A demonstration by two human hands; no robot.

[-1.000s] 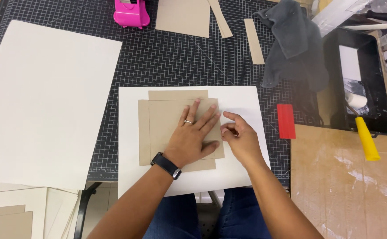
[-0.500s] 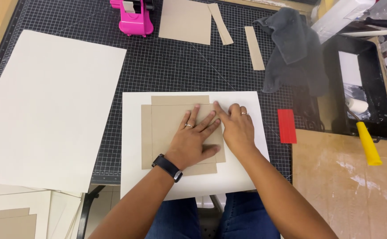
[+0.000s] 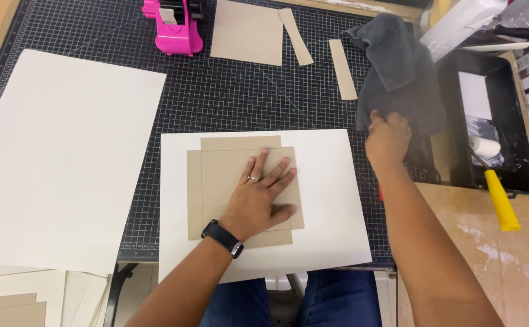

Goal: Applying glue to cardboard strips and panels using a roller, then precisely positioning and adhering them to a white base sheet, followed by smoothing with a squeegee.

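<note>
Pressing flat, fingers spread, the left hand [image 3: 258, 197] is laid on the square brown cardboard piece [image 3: 216, 175], stacked on a white paper sheet [image 3: 331, 200]. The crumpled grey cloth [image 3: 397, 66] is gripped at its lower edge by the right hand [image 3: 387, 138], right of the sheet.

Pink tape dispenser [image 3: 176, 27], yellow-handled roller [image 3: 495, 188]

A flat, square piece of brown cardboard [image 3: 240, 181] lies under the spread fingers [image 3: 258, 166] of the left hand [image 3: 258, 197], slightly askew over another brown board, both resting on a white sheet of paper [image 3: 331, 200]. A crumpled dark grey cloth [image 3: 397, 66] lies bunched just beyond the right hand's [image 3: 387, 139] fingertips [image 3: 376, 118], touching them.
</note>
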